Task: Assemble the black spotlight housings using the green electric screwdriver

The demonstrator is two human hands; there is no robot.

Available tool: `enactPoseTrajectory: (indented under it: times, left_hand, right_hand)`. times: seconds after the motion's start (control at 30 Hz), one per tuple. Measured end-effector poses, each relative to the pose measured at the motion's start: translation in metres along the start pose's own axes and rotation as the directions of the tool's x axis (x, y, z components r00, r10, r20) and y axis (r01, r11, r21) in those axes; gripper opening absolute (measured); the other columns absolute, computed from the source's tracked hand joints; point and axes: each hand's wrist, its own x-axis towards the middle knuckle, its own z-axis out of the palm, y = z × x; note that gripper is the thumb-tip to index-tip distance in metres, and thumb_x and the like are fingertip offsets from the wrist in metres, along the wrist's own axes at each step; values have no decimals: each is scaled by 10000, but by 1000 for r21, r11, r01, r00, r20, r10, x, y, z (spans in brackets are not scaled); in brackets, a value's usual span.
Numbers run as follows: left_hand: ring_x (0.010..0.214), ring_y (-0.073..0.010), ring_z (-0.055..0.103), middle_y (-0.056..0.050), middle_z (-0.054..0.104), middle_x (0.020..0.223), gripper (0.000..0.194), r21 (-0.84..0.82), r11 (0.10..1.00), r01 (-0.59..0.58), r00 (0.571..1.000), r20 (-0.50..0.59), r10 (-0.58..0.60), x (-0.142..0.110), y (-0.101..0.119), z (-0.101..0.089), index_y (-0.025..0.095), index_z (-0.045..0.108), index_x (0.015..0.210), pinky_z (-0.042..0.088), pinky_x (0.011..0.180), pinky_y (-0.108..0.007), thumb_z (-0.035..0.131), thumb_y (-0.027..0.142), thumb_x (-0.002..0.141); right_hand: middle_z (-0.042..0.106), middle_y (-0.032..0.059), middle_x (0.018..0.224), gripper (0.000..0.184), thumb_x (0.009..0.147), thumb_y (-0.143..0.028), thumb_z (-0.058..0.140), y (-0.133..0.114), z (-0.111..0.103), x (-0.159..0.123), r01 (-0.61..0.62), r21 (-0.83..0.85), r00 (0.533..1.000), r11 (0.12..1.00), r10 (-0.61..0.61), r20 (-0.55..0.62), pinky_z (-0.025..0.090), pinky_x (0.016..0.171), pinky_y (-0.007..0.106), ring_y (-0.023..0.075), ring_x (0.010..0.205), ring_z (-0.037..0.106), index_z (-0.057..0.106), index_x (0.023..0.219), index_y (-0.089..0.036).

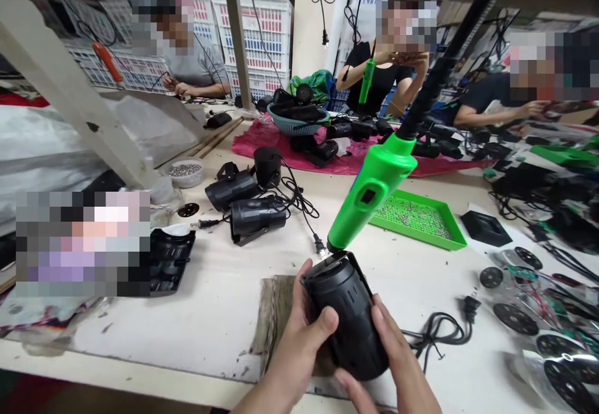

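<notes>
Between my two hands I hold a black cylindrical lamp housing (349, 320), tilted, over a folded brown cloth (276, 308). My left hand (304, 339) grips its left side, the thumb lying across the front. Around the right and lower side curls my right hand (393, 345). A green electric screwdriver (372, 189) hangs from a black cable just behind the housing; its lower end is close to the housing's upper edge, and whether they touch I cannot tell. A black cord with a plug (470, 306) lies to the right of my right hand.
Two finished-looking black lamps (257, 217) lie left of centre. A green tray (449, 233) and a round tub (186, 173) hold small screws. Clear domes with wired discs (561, 364) crowd the right. A blue basket (297, 125) stands farther back. Several people work across the table.
</notes>
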Motion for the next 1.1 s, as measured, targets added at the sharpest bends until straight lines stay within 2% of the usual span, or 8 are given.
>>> enactPoseTrajectory:
  times: [0.1, 0.27, 0.5, 0.67, 0.87, 0.97, 1.1]
  left_hand:
    - [1281, -286, 469, -103, 526, 1390, 953, -11, 1000, -15, 999, 42, 15, 1, 0, 0, 289, 266, 1453, 291, 1098, -440, 769, 518, 676]
    - [1242, -267, 515, -114, 559, 1352, 995, -31, 1000, -4, 997, 82, 6, 2, 0, 0, 267, 176, 1469, 284, 1101, -430, 760, 503, 699]
    - [1227, -254, 526, -111, 581, 1325, 959, -2, 1000, 4, 996, 89, -4, 1, 0, -1, 250, 205, 1442, 273, 1099, -407, 762, 497, 701]
    - [1201, -250, 540, -89, 585, 1317, 871, 21, 1000, 8, 1000, 12, -9, 0, 0, 2, 264, 278, 1411, 296, 1082, -403, 766, 451, 714]
    - [1135, -225, 589, -75, 642, 1244, 746, -50, 997, 51, 993, -100, -55, 4, 4, 9, 244, 424, 1321, 379, 1016, -353, 805, 347, 688]
    - [1084, -212, 609, -71, 685, 1163, 672, -77, 996, 41, 987, -149, -53, 5, 7, 11, 214, 521, 1227, 414, 970, -322, 834, 336, 645]
    - [946, -171, 645, -33, 728, 1016, 579, -72, 995, 73, 982, -167, -84, 8, 11, 14, 208, 576, 1137, 460, 878, -286, 841, 275, 627]
  right_hand:
    - [410, 139, 1466, 706, 893, -349, 548, 1, -1, 4, 10, 4, 1000, 1000, -10, -1, 534, 938, 440, 308, 1287, 484, 205, 1495, -214]
    - [460, 159, 1425, 692, 905, -389, 525, 0, 0, 3, 5, -29, 1000, 1000, -5, 17, 503, 963, 505, 326, 1248, 522, 214, 1493, -196]
    - [471, 165, 1413, 690, 906, -406, 512, -1, 1, 0, -6, -40, 1000, 999, 7, 21, 518, 945, 511, 331, 1236, 532, 213, 1493, -202]
    - [485, 178, 1395, 694, 914, -384, 499, 2, 1, 1, 26, -80, 999, 996, -25, 22, 536, 922, 486, 320, 1224, 546, 189, 1499, -177]
    - [507, 234, 1357, 764, 889, -381, 541, 8, -5, 7, 196, -172, 978, 965, -179, 106, 576, 856, 418, 313, 1176, 587, 185, 1487, -66]
    - [502, 231, 1365, 756, 892, -400, 532, 6, -7, 9, 196, -198, 977, 960, -175, 119, 580, 849, 416, 308, 1189, 578, 203, 1480, -59]
    - [494, 228, 1374, 749, 892, -418, 522, -1, -7, 12, 190, -225, 980, 956, -170, 105, 594, 824, 413, 305, 1182, 583, 222, 1475, -56]
